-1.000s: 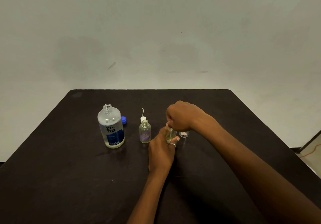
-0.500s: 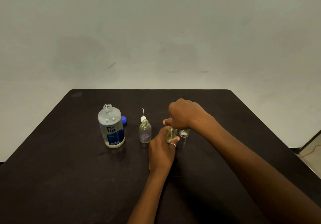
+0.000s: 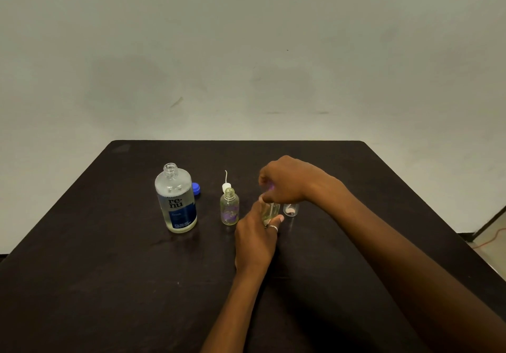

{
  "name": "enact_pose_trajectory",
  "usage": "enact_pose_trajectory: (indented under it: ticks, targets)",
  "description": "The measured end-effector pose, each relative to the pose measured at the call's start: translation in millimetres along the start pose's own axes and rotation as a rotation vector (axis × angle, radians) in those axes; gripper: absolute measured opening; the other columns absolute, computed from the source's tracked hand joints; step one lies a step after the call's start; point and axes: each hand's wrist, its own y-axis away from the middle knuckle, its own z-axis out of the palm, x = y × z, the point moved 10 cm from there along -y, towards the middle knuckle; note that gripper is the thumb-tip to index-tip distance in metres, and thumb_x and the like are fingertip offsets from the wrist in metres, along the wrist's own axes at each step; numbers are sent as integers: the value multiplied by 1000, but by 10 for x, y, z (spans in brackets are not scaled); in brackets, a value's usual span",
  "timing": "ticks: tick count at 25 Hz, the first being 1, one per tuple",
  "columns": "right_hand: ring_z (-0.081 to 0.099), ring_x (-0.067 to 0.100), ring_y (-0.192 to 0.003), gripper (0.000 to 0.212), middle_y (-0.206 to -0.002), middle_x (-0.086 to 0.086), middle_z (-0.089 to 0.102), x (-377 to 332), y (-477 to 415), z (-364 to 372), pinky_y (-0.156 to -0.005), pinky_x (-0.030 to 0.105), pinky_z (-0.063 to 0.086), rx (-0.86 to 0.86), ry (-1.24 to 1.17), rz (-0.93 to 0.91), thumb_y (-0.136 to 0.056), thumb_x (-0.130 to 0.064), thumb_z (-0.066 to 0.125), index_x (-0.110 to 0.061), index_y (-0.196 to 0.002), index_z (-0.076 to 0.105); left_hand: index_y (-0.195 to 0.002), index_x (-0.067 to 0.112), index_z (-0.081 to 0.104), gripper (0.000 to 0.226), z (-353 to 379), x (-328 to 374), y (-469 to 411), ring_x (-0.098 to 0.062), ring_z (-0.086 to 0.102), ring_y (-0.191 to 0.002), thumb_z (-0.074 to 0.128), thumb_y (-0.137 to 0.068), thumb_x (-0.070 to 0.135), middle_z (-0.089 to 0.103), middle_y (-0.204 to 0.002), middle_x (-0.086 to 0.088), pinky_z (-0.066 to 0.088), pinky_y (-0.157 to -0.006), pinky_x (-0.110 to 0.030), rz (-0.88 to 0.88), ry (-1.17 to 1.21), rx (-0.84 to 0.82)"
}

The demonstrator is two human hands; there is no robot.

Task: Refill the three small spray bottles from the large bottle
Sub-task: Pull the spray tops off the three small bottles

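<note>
The large clear bottle [image 3: 177,202] with a blue label stands uncapped at centre left of the dark table [image 3: 109,270]. To its right an open small bottle [image 3: 229,208] stands upright, its white spray top [image 3: 226,185] lying just behind it. My left hand [image 3: 256,236] grips a second small bottle [image 3: 271,211] round its body. Directly above it, my right hand [image 3: 287,181] has curled fingers at that bottle's top, which is hidden. A third small bottle [image 3: 290,210] shows partly under my right wrist.
A blue cap [image 3: 196,189] lies behind the large bottle. A pale wall rises behind the table's far edge. At the far right a floor strip with an orange cable [image 3: 490,240] shows past the table.
My right hand has shifted slightly up and right over the held bottle, its fingers turning at the top. My left hand and the other bottles have stayed put.
</note>
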Motion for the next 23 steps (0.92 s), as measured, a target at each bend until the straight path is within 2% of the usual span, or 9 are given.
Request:
enact_pose_trajectory:
  ticks: [2,5,8,10,12,14,17,19,23]
  targets:
    - [62,18,-75,33,-80,0,63,80,7,-42,-71,35,55,51,72,79,-88,-49,62,-16,-81,61,-122,24,62,35,-6,15,7,3,58,-84,74,-89,26,69,-98,10,43,-69,-3,-4,2,-4]
    - [61,18,-66,35,-69,1,59,67,19,-38,-62,31,52,35,83,88,-89,-41,63,-17,-66,53,-126,25,61,40,-11,19,10,6,54,-80,74,-89,26,70,-101,10,37,-62,2,-6,-6,-3]
    - [65,20,-66,19,-72,3,65,63,6,-58,-66,37,59,6,56,82,-83,-28,65,-13,-72,64,-128,24,60,42,-12,11,10,2,57,-83,75,-88,27,72,-102,6,36,-63,1,-13,-13,3]
    - [64,21,-64,15,-67,4,64,63,22,-148,-65,38,59,1,65,87,-79,-21,62,-11,-68,64,-130,25,60,44,-5,-5,8,-1,61,-88,75,-88,27,72,-105,6,37,-67,-1,-28,10,0]
    - [64,22,-66,14,-67,4,64,40,59,-301,-65,39,57,-6,82,79,-77,-20,60,-11,-67,63,-130,27,59,46,2,-23,10,-6,66,-94,75,-88,28,72,-106,6,43,-74,-9,-48,28,-4]
    - [64,22,-74,11,-78,2,66,28,114,-512,-69,39,57,-4,103,91,-78,-24,59,-17,-73,66,-132,27,58,48,7,-33,7,-7,67,-100,76,-87,28,72,-110,5,45,-79,-12,-40,27,-1]
    - [62,23,-83,16,-88,0,65,22,152,-924,-68,33,50,118,190,142,-78,-28,57,-24,-88,69,-133,26,58,48,12,-45,0,-6,65,-106,75,-88,27,71,-116,6,42,-79,-6,-34,24,-3]
    - [60,24,-84,17,-89,3,62,3,122,-1101,-67,32,47,199,210,167,-79,-25,60,-19,-92,67,-133,26,58,48,17,-46,-6,-7,65,-107,75,-88,28,71,-116,6,44,-82,-9,-28,20,-3]
    - [51,26,-74,16,-79,7,49,-34,-135,-921,-66,32,44,179,143,221,-81,-16,62,-10,-72,50,-132,26,58,48,0,-53,12,-5,66,-104,76,-87,28,72,-114,7,51,-85,-17,-29,41,7]
